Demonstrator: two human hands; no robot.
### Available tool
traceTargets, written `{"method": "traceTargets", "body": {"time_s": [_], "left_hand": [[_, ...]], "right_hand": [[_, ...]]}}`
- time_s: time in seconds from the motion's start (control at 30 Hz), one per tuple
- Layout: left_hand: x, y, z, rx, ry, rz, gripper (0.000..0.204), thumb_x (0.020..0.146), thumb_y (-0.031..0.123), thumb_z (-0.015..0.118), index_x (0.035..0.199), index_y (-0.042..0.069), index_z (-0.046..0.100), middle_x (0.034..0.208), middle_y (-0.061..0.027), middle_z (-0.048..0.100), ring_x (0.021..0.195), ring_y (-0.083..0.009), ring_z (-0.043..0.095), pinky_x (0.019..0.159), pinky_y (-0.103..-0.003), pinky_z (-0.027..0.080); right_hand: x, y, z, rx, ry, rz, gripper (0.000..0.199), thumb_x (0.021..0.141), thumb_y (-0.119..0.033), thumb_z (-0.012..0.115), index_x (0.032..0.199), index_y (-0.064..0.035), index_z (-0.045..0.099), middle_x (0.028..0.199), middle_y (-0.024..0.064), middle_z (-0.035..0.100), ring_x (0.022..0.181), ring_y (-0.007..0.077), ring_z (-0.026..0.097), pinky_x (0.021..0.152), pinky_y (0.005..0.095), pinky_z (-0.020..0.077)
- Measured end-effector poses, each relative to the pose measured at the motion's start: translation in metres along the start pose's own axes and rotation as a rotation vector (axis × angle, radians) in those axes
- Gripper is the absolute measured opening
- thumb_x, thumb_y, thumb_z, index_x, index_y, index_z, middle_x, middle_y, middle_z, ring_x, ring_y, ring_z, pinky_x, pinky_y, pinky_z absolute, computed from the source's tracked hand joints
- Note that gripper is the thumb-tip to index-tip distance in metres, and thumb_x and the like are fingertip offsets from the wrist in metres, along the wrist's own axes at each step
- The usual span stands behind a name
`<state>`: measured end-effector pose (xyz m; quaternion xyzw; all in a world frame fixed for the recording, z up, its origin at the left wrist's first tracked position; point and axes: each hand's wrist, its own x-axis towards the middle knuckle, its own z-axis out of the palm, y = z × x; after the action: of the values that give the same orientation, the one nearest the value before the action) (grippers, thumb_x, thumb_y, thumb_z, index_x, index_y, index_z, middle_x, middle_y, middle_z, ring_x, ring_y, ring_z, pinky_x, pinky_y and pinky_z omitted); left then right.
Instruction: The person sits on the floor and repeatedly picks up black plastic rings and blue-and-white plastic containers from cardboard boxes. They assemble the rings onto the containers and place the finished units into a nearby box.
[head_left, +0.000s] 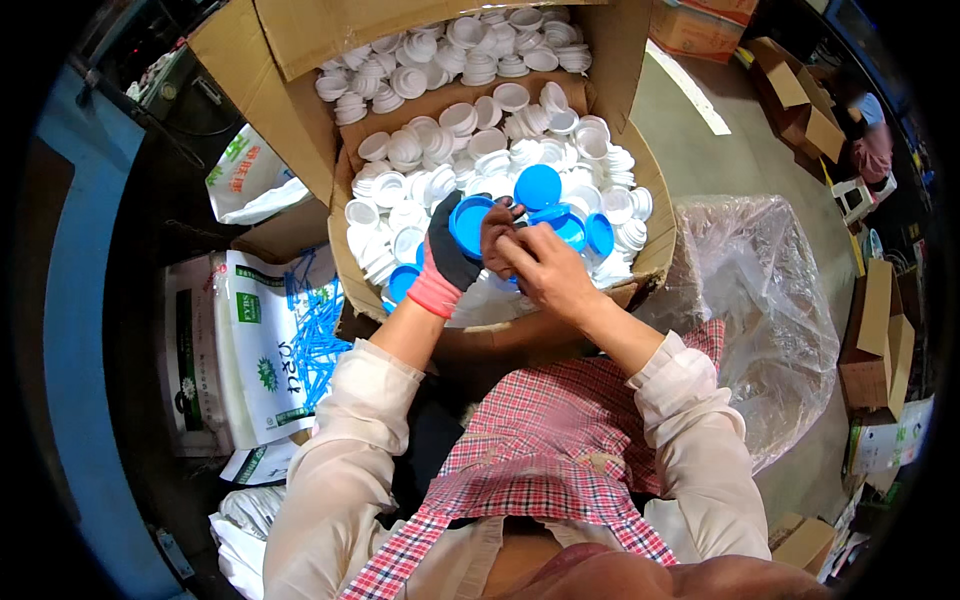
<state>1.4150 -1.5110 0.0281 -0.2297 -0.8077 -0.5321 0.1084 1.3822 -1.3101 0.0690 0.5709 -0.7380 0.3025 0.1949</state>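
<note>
My left hand (450,258), in a black and pink glove, is closed around a round blue plastic cap (466,226) above an open cardboard box. My bare right hand (556,276) meets the gloved fingertips, its fingers drawn together in a pinch. What they grip, if anything, is hidden. Just beyond the hands are more blue caps, one a flat round disc (538,187) and one at the right (600,235). Another blue cap (403,282) lies left of the glove. Beneath them, many white plastic caps (490,142) fill the cardboard box (655,225).
Thin blue plastic strips (318,325) lie on a printed white sack (262,385) at the left. A clear plastic bag (765,300) spreads on the floor at the right. Cardboard boxes (868,350) stand farther right, with another person (870,135) beyond. A blue metal frame (75,330) borders the left.
</note>
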Motion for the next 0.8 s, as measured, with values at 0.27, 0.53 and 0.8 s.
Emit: {"method": "traceTargets", "body": {"time_s": [0.27,0.53,0.8], "left_hand": [[0.006,0.029,0.042,0.158,0.465,-0.137,0.022,0.086,0.016,0.06,0.101,0.0,0.062,0.094,-0.0184,0.067,0.087,-0.0347,0.065,0.08,-0.038,0.051],[-0.026,-0.008,-0.035,1.054,-0.143,-0.868,0.062,0.078,0.044,0.071,0.123,0.005,0.053,0.117,-0.0205,0.058,0.105,-0.0363,0.059,0.09,-0.043,0.048],[-0.023,-0.008,-0.027,0.876,0.098,-0.789,0.064,0.078,0.045,0.068,0.123,0.001,0.053,0.114,-0.026,0.059,0.109,-0.0355,0.06,0.091,-0.041,0.048]], "right_hand": [[-0.004,0.008,-0.002,-0.181,-0.111,0.386,0.033,0.074,-0.003,0.06,0.107,-0.0041,0.059,0.096,0.0141,0.054,0.09,0.0336,0.055,0.076,0.0421,0.0471],[-0.021,0.029,-0.02,-0.013,-0.055,0.485,0.042,0.071,0.001,0.065,0.112,-0.0059,0.06,0.095,0.0147,0.053,0.093,0.0358,0.054,0.079,0.0425,0.0476],[-0.027,0.026,-0.017,0.302,-0.079,0.545,0.044,0.073,-0.003,0.064,0.117,-0.0055,0.057,0.102,0.0156,0.054,0.099,0.0367,0.054,0.086,0.0419,0.0466]]}}
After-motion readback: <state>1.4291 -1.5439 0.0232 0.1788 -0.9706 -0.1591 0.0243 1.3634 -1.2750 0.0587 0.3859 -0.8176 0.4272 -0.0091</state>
